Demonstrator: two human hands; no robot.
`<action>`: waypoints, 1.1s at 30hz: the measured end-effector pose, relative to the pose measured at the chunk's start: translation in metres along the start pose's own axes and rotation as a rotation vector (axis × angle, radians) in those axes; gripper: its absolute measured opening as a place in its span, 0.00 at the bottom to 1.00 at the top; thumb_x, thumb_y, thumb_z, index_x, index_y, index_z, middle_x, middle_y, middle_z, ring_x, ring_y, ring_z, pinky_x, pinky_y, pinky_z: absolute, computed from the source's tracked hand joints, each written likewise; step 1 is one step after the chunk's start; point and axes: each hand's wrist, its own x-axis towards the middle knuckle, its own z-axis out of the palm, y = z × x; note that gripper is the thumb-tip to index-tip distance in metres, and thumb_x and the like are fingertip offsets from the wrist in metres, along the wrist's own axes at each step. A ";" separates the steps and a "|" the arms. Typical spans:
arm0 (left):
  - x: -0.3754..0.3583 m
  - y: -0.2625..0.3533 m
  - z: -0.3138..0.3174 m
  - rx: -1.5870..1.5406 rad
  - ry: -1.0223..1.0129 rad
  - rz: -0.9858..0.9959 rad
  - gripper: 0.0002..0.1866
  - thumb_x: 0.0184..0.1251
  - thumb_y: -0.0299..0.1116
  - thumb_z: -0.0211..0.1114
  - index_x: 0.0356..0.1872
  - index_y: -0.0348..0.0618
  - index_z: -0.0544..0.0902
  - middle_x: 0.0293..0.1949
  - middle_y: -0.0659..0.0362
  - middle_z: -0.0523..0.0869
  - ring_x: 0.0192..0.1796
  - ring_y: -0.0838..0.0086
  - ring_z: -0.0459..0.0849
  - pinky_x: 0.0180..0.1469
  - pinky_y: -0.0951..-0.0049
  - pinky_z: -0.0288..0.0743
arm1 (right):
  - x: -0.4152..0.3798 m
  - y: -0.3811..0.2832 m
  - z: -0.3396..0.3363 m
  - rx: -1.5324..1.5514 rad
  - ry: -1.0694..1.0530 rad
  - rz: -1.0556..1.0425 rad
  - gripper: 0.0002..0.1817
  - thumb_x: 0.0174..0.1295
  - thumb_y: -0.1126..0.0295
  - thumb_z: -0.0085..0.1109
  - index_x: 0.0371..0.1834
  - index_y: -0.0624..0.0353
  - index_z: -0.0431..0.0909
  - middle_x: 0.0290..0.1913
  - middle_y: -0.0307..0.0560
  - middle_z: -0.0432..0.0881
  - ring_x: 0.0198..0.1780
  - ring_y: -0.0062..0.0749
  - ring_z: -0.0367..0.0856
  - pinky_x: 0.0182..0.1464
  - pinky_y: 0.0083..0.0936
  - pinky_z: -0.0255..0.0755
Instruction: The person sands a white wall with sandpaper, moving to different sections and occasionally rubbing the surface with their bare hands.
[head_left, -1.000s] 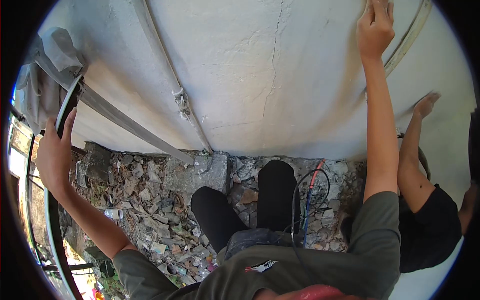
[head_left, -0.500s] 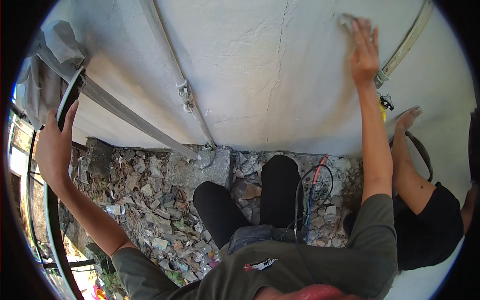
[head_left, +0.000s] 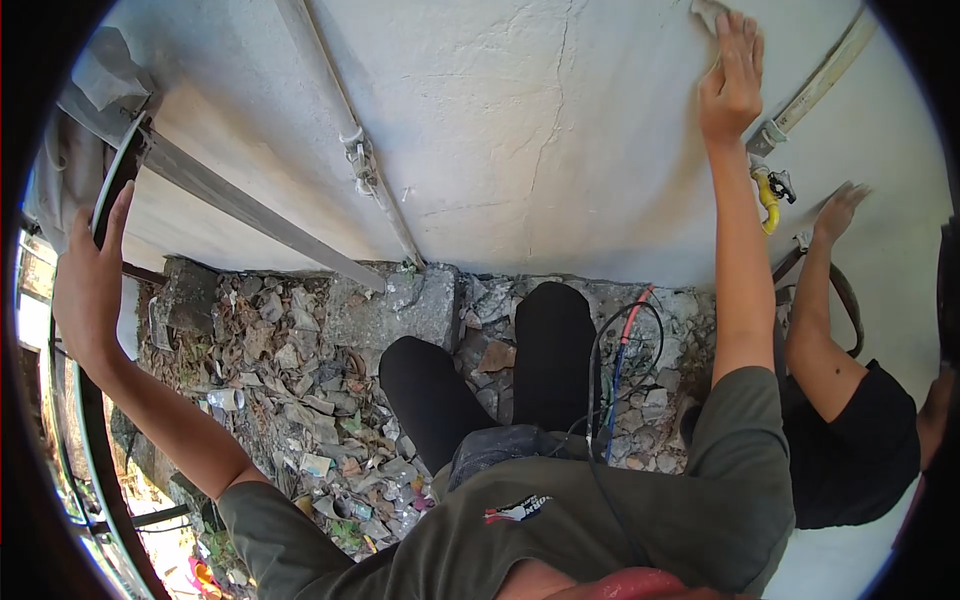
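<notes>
The right hand (head_left: 731,88), fingers nearly straight and close together, holds a pale pad (head_left: 708,12) against a whitish wall (head_left: 640,150), high and right of a thin crack (head_left: 553,125). The left hand (head_left: 88,285) is wrapped around a dark rail (head_left: 119,175). Flat, even pressure should work best. A pipe (head_left: 822,75), yellow tap (head_left: 768,195) and another person's hand (head_left: 838,212) crowd the right; rubble (head_left: 320,425) lines the wall's bottom edge.

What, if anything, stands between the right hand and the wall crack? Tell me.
Nothing visible: only bare wall lies between the right hand and the crack. The tap is on the hand's other side.
</notes>
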 end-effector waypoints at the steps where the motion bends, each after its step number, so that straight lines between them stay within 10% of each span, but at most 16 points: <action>1: 0.002 -0.002 0.002 -0.003 0.003 0.011 0.41 0.71 0.77 0.48 0.65 0.55 0.82 0.49 0.45 0.91 0.50 0.47 0.90 0.53 0.52 0.81 | -0.022 -0.009 -0.002 0.005 -0.001 0.003 0.27 0.62 0.91 0.50 0.63 0.61 0.84 0.64 0.49 0.86 0.70 0.46 0.80 0.74 0.45 0.72; 14: 0.007 -0.005 0.000 0.064 -0.133 -0.003 0.33 0.78 0.68 0.45 0.74 0.67 0.76 0.69 0.56 0.81 0.55 0.51 0.88 0.57 0.54 0.79 | 0.056 0.031 -0.010 -0.082 0.019 0.117 0.25 0.67 0.89 0.54 0.67 0.62 0.81 0.69 0.54 0.81 0.72 0.44 0.78 0.72 0.35 0.76; 17: 0.009 -0.013 0.007 0.067 -0.128 0.066 0.31 0.80 0.66 0.44 0.74 0.67 0.75 0.68 0.56 0.81 0.56 0.52 0.88 0.57 0.55 0.80 | 0.042 0.018 -0.001 -0.231 0.044 0.033 0.19 0.72 0.83 0.54 0.64 0.64 0.80 0.58 0.57 0.88 0.61 0.49 0.87 0.59 0.38 0.84; 30: 0.007 -0.014 0.011 0.029 -0.089 0.106 0.27 0.82 0.62 0.45 0.73 0.71 0.76 0.65 0.56 0.83 0.56 0.53 0.88 0.56 0.55 0.80 | -0.001 -0.016 -0.037 -0.055 -0.136 0.065 0.18 0.66 0.81 0.63 0.57 0.53 0.88 0.56 0.40 0.91 0.64 0.35 0.86 0.69 0.35 0.73; 33: 0.004 -0.005 0.007 0.012 -0.018 -0.010 0.37 0.76 0.71 0.47 0.70 0.57 0.79 0.55 0.48 0.88 0.50 0.48 0.89 0.52 0.52 0.81 | 0.014 -0.019 -0.053 -0.216 -0.281 0.021 0.13 0.66 0.75 0.67 0.52 0.51 0.89 0.56 0.35 0.91 0.64 0.29 0.86 0.65 0.29 0.71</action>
